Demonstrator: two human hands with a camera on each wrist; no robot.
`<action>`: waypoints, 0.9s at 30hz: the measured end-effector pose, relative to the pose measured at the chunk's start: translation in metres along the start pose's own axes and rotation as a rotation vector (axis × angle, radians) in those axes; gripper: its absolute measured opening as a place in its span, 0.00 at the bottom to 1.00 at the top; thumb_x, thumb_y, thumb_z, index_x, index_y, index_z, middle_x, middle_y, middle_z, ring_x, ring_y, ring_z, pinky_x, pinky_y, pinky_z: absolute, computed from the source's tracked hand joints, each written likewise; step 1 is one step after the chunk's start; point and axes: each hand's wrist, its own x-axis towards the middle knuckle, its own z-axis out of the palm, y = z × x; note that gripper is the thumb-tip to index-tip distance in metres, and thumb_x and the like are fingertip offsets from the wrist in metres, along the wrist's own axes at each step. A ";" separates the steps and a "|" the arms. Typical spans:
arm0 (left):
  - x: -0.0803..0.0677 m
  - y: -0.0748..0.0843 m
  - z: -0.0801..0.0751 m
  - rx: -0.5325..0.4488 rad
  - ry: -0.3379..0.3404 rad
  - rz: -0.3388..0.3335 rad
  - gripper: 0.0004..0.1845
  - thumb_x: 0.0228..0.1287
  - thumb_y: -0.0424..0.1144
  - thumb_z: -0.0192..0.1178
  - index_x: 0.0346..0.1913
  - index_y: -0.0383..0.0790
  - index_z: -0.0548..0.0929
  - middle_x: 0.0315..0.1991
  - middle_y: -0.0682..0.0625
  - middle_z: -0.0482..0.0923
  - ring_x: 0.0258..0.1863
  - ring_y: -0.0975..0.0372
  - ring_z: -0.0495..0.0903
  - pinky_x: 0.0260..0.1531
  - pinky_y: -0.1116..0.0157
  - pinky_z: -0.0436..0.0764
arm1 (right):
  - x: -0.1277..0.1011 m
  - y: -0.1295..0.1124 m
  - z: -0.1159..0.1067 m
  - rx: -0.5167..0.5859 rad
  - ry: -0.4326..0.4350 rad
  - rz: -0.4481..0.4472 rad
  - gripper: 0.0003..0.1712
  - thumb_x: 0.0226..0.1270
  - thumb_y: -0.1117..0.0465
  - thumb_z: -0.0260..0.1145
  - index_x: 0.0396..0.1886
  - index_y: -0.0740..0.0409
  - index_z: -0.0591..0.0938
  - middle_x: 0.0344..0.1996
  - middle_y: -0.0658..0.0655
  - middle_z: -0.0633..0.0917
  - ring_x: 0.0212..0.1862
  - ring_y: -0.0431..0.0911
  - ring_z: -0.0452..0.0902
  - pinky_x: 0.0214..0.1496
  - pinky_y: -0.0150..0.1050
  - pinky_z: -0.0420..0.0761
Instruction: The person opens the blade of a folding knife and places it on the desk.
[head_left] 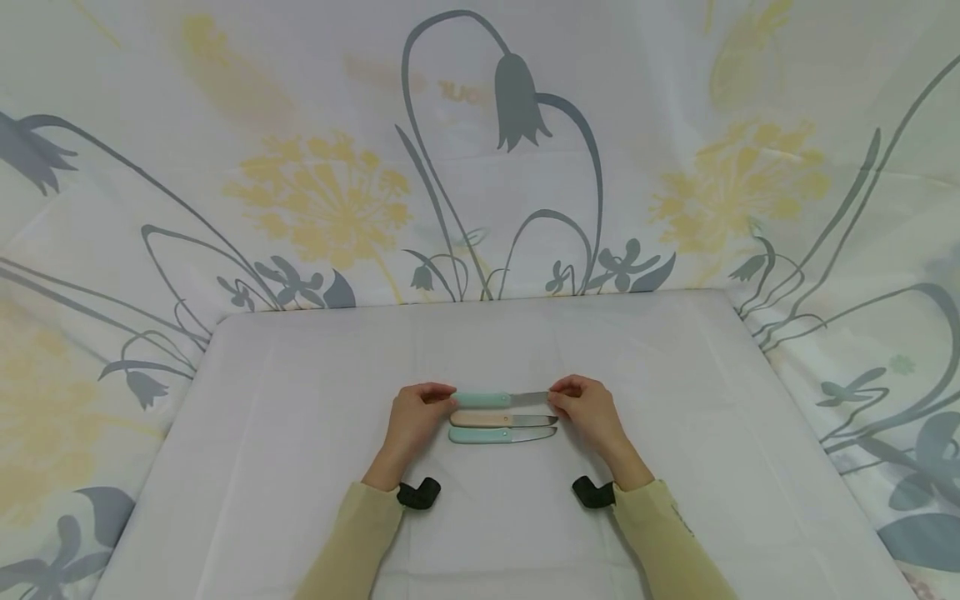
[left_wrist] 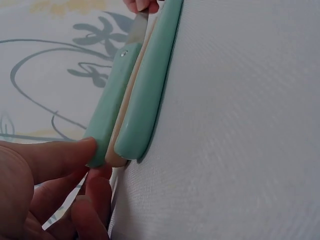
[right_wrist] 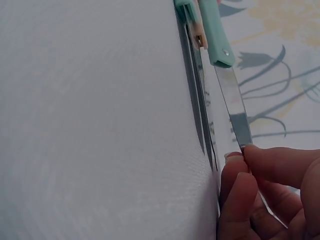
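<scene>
As the head view shows, the far mint-handled knife (head_left: 500, 399) lies crosswise over the table (head_left: 300, 417), left hand (head_left: 412, 417) at its handle end, right hand (head_left: 592, 412) pinching the blade tip; left wrist: fingertips (left_wrist: 75, 150) pinch the handle butt; right wrist: fingertips (right_wrist: 250, 155) clamp the blade

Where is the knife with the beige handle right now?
In the head view the beige-handled knife lies on the white table, in the middle of three knives, between the far mint-handled knife held by both hands and the near mint-handled knife.
</scene>
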 end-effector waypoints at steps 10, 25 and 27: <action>-0.003 0.002 0.003 0.143 -0.006 0.054 0.08 0.61 0.37 0.69 0.41 0.39 0.89 0.31 0.53 0.82 0.32 0.61 0.76 0.35 0.63 0.75 | -0.001 -0.002 -0.004 -0.123 -0.050 -0.016 0.04 0.64 0.65 0.69 0.38 0.61 0.86 0.29 0.52 0.84 0.31 0.44 0.76 0.34 0.36 0.75; -0.001 0.004 0.000 0.211 0.015 0.063 0.08 0.62 0.35 0.68 0.43 0.38 0.89 0.32 0.52 0.82 0.33 0.60 0.75 0.35 0.63 0.74 | 0.000 -0.002 -0.009 -0.092 -0.090 -0.001 0.11 0.65 0.66 0.69 0.47 0.62 0.86 0.39 0.56 0.84 0.37 0.45 0.75 0.37 0.33 0.76; -0.001 0.004 0.000 0.210 0.016 0.061 0.08 0.62 0.35 0.67 0.44 0.38 0.89 0.33 0.52 0.82 0.34 0.60 0.76 0.36 0.62 0.74 | 0.000 0.000 -0.010 -0.085 -0.089 -0.002 0.13 0.66 0.66 0.68 0.50 0.62 0.85 0.40 0.57 0.84 0.37 0.45 0.75 0.37 0.33 0.77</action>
